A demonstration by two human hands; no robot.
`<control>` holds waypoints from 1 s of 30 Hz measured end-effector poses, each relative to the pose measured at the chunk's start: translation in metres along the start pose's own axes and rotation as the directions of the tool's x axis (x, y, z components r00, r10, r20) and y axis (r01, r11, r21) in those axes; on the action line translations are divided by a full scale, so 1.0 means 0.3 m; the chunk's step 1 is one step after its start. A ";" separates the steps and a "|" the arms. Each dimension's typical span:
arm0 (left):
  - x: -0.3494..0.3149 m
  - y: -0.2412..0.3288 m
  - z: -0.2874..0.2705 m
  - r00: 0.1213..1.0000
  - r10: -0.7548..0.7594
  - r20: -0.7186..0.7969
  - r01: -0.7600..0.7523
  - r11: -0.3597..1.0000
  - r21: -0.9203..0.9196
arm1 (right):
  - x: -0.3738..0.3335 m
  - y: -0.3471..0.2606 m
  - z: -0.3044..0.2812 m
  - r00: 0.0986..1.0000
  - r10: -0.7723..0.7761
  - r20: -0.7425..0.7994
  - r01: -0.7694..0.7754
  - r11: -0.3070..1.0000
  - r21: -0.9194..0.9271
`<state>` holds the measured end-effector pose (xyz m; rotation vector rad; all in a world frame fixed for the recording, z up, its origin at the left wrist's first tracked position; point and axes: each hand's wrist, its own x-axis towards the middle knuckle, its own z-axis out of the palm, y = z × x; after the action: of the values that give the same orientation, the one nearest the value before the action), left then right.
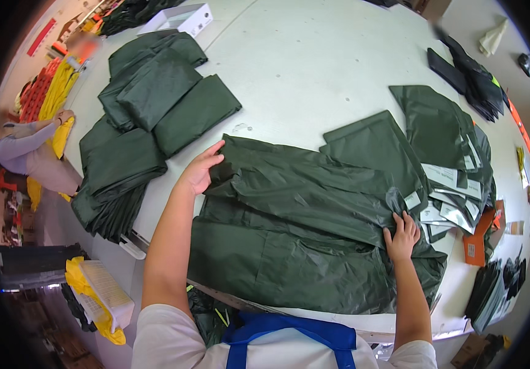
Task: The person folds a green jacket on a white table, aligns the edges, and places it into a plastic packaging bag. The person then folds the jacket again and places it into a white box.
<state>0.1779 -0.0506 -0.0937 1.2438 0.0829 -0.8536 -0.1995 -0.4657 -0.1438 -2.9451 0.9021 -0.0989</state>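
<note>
A dark green, shiny waterproof garment [314,258] lies spread and partly folded along the table's near edge, its upper layer wrinkled. At its far left corner my left hand [200,171] grips the fabric, with fingers and thumb closed on the edge. My right hand [403,237] rests on the garment's right side, fingers spread over the fabric. Just beyond that hand, a folded green piece [372,144] lies partly under the garment. To the left is a pile of folded green garments [160,86], several layers high.
White-and-green packet cards [452,203] and more green garments [434,123] lie at right, beside an orange box [477,240]. A white box [182,18] sits far left on the white table [302,67]. Another person [28,144] handles yellow material at left.
</note>
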 end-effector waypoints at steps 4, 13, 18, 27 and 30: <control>-0.011 0.008 0.089 0.991 0.089 0.099 -0.118 0.928 0.352 | 0.169 -0.104 -0.072 0.973 -0.026 -0.230 0.075 0.975 0.208; 0.221 -0.068 -0.053 0.893 0.411 -0.181 -0.079 0.541 0.838 | 0.381 -0.199 0.095 0.991 -0.132 -0.005 0.132 0.990 -0.051; 0.134 -0.051 0.162 0.716 0.660 0.227 -0.178 -0.142 0.974 | 0.368 -0.179 0.096 0.993 -0.119 0.004 0.119 0.990 -0.076; 0.267 -0.078 0.076 0.921 0.340 0.192 -0.163 -0.113 0.980 | 0.445 -0.154 -0.006 0.956 -0.216 0.197 0.208 0.976 0.061; 0.293 0.016 0.146 0.974 0.193 0.119 -0.005 -0.505 0.863 | 0.502 -0.185 -0.082 0.918 -0.162 0.361 0.175 0.985 -0.004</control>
<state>0.2253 -0.1332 -0.1172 3.1053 -1.1067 -0.4005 -0.0459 -0.5052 -0.1085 -2.9217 0.6028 0.4407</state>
